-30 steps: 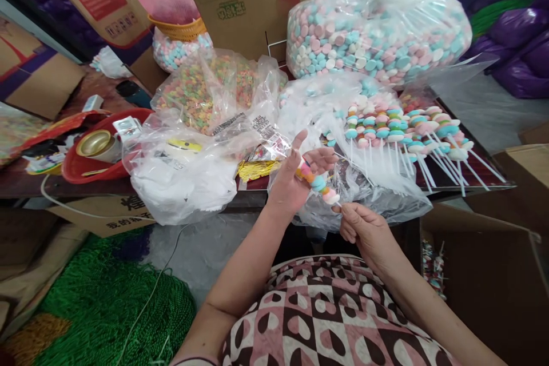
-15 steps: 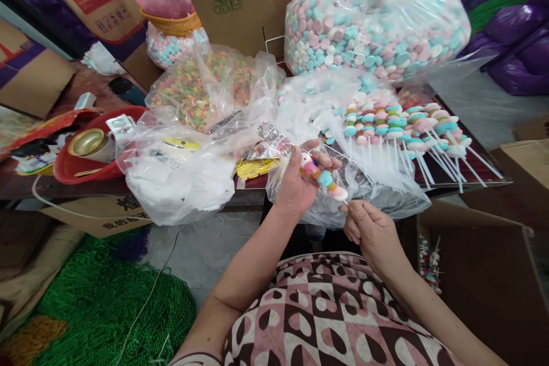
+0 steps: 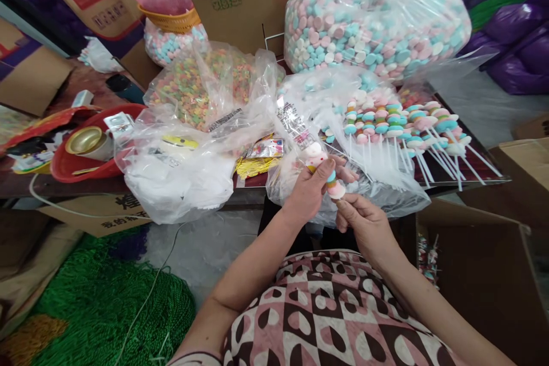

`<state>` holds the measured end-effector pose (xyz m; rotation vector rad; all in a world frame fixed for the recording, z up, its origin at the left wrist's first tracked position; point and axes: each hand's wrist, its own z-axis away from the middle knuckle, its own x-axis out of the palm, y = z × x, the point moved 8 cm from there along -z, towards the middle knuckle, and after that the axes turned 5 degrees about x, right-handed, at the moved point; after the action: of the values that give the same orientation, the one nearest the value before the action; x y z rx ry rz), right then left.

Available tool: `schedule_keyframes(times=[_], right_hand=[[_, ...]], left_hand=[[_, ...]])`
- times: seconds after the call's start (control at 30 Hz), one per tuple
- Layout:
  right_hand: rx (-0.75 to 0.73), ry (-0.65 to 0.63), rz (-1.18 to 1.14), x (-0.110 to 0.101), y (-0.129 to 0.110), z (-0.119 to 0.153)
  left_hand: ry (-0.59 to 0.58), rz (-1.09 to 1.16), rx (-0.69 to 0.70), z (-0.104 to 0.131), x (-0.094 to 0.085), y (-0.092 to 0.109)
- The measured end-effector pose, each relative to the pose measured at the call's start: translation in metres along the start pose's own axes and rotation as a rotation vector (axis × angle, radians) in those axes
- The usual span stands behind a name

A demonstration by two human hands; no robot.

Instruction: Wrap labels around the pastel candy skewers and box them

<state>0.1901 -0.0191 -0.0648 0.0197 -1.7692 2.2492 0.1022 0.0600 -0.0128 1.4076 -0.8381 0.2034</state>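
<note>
1. Presumably for steadiness, the left hand (image 3: pixel 307 193) grasps the candy skewer (image 3: pixel 332 183) by the counter's (image 3: pixel 482 168) near edge.
2. The right hand (image 3: pixel 365 222) pinches its near end.
3. Similar skewers (image 3: pixel 393 118) lie right, sticks nearward.

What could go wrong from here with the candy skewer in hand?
1. The left hand has its thumb across the marshmallow skewer, so soft pieces might squash or slide.
2. Sticks of the stacked marshmallow skewers reach toward the table's front edge; the right hand could perhaps snag one if it swings out.
</note>
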Motion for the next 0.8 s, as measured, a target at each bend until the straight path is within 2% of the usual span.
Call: schedule_keyframes(times=[0.13,0.3,0.4,0.5,0.57,0.7,0.8], right_hand=[[0.148,-0.087,-0.19,0.01,0.008,-0.005],[0.169,-0.138,-0.254,0.016,0.005,-0.009],[0.143,-0.157,-0.232,0.016,0.002,-0.012],[0.096,-0.131,-0.134,0.01,0.002,-0.014],[0.038,-0.073,-0.046,0.002,0.002,-0.016],[-0.048,0.068,0.033,-0.016,0.001,-0.016],[-0.04,0.076,-0.002,-0.017,0.0,-0.013]], left_hand=[[-0.059,-0.117,-0.003,0.002,-0.001,0.009],[-0.115,-0.148,0.043,0.009,0.0,0.036],[-0.08,-0.144,0.069,0.012,0.001,0.053],[0.008,-0.146,0.119,0.011,-0.001,0.065],[0.072,-0.153,0.126,0.009,-0.003,0.066],[0.197,-0.14,0.125,0.004,-0.01,0.054],[0.19,-0.054,0.113,0.001,-0.012,0.043]])
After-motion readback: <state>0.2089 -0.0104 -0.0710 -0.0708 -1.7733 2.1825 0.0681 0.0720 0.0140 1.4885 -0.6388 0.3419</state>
